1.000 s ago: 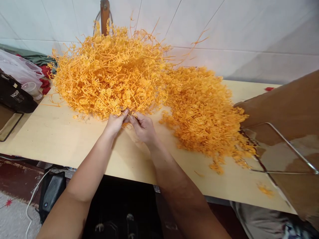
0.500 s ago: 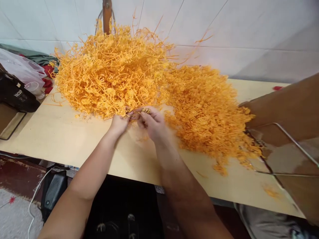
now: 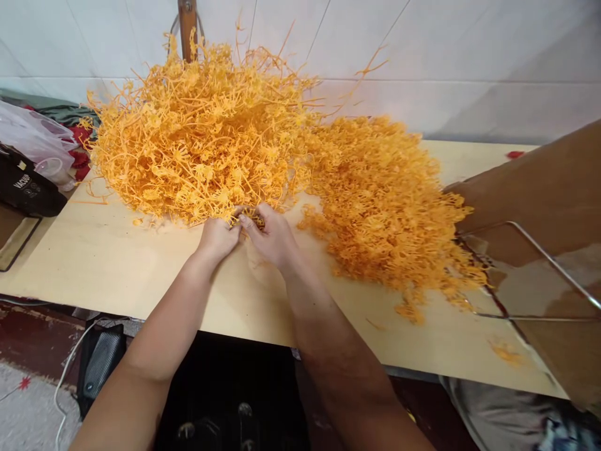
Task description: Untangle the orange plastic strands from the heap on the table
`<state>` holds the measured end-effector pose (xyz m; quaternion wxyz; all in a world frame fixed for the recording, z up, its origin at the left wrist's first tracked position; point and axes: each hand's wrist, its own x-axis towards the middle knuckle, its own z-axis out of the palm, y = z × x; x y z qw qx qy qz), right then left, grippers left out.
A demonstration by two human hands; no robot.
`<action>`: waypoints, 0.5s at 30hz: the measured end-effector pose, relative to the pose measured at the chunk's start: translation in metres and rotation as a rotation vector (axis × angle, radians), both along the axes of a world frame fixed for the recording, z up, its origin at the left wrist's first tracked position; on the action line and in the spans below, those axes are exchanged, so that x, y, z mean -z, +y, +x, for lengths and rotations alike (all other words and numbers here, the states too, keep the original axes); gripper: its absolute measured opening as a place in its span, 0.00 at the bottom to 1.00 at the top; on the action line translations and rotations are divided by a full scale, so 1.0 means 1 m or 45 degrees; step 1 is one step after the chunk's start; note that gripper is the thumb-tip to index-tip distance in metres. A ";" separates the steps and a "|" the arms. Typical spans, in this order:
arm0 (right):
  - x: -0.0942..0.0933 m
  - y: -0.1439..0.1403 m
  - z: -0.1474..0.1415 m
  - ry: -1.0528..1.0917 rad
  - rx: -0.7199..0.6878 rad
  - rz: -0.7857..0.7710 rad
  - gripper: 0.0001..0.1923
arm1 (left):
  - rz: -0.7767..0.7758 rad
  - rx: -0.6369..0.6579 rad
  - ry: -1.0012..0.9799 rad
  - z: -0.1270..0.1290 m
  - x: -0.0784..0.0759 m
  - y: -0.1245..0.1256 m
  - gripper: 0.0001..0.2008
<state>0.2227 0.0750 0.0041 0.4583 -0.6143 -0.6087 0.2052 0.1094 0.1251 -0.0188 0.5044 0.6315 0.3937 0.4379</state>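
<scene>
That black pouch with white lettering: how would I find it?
Start at the pale wooden table and follow it to its far left end. The black pouch with white lettering lies there, under a clear plastic bag; it is the only dark item beside the orange heaps.

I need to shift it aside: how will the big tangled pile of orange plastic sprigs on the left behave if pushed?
The tangled pile of orange plastic sprigs probably moves as one clump, since its thin stems interlock. It looks light and springy. Loose bits may scatter, like those on the pale wooden table.

Pale wooden table [image 3: 107, 263], white tiled wall [image 3: 469, 56] behind, black bag [image 3: 25, 188] and clear plastic bag [image 3: 32, 134] at left, brown sack on wire frame [image 3: 539, 207] at right, wooden post [image 3: 186, 25] at back
</scene>
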 end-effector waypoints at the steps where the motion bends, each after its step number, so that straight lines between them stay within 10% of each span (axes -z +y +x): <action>1: -0.001 0.000 0.002 0.005 -0.038 -0.004 0.11 | -0.004 0.010 -0.021 0.000 -0.001 0.000 0.13; 15: -0.003 0.002 0.010 0.741 -0.293 -0.184 0.17 | 0.214 0.204 0.169 -0.008 -0.015 -0.005 0.05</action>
